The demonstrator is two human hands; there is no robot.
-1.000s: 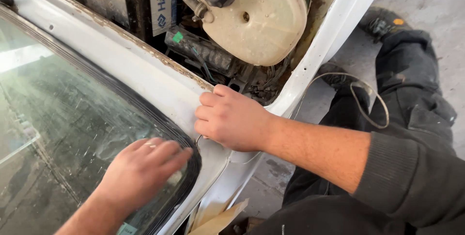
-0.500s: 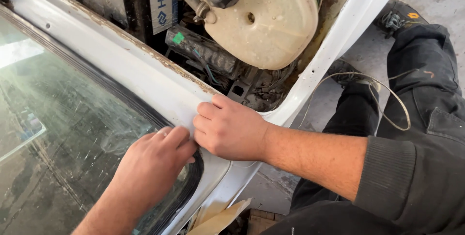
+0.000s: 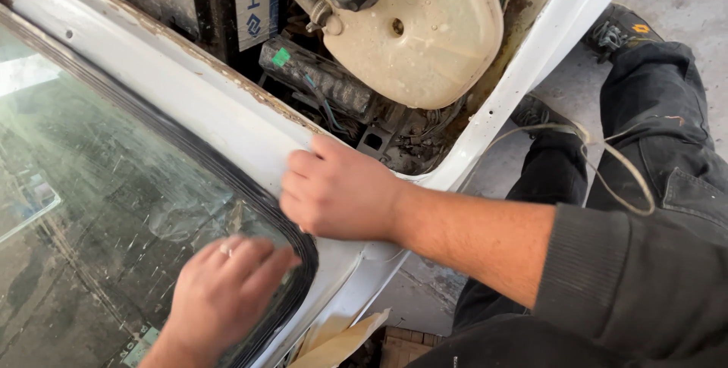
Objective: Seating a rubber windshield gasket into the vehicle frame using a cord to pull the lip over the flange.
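Down at the windscreen [image 3: 98,186] corner, the left hand [image 3: 224,292] lies flat, fingers spread, on glass by the black rubber seal [image 3: 303,250]; the right hand [image 3: 337,194], fingers curled together, presses the white body panel [image 3: 227,122].

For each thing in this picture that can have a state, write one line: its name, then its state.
windscreen: dirty, streaked, set in its frame.
black rubber seal: seated around the glass corner.
left hand: flat on the glass, fingertips at the seal.
right hand: curled, resting on the white body panel by the seal.
cream reservoir: capped, grimy.
engine bay: open, rusty along its edge.
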